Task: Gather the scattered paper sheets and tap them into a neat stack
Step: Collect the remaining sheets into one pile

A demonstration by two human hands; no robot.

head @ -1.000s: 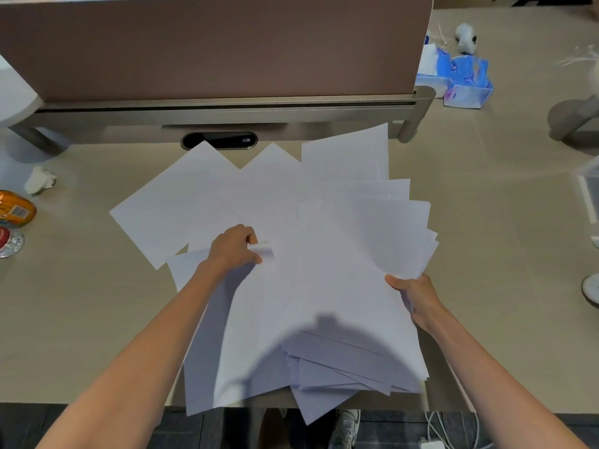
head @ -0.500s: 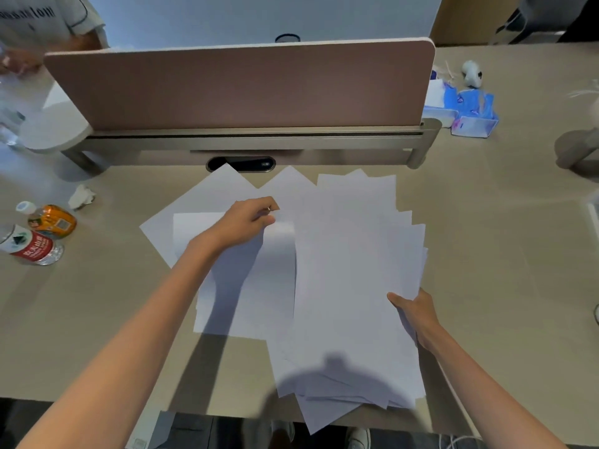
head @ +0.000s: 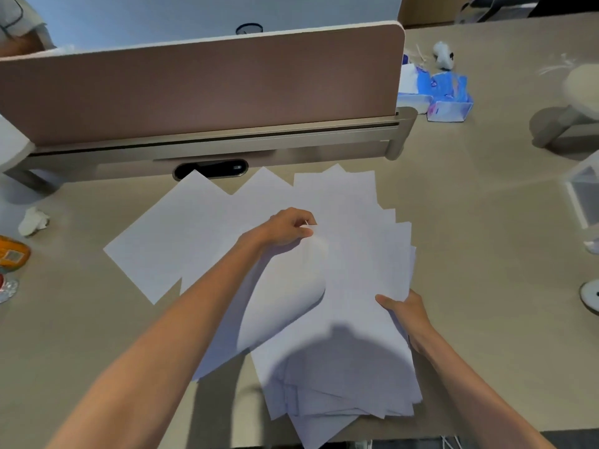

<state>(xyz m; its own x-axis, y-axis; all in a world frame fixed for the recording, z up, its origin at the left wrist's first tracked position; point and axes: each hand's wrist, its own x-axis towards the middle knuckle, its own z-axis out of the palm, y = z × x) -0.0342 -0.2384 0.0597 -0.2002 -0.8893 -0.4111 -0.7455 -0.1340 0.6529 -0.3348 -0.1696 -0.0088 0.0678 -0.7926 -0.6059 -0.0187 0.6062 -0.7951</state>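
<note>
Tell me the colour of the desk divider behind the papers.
Dusty pink-brown divider on a beige base, clearest in the head view.

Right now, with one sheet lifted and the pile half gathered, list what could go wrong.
1. The curled sheet pinched by the left hand may crease if pulled harder.
2. The pile overhangs the desk edge; its lowest sheets could slide off.
3. The right hand has a grip on one side only, so the fanned pile may splay further.

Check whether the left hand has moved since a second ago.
Yes. The left hand has gone rightward and away from the person, nearer the pink divider, pulling a curling sheet over the pile.
</note>
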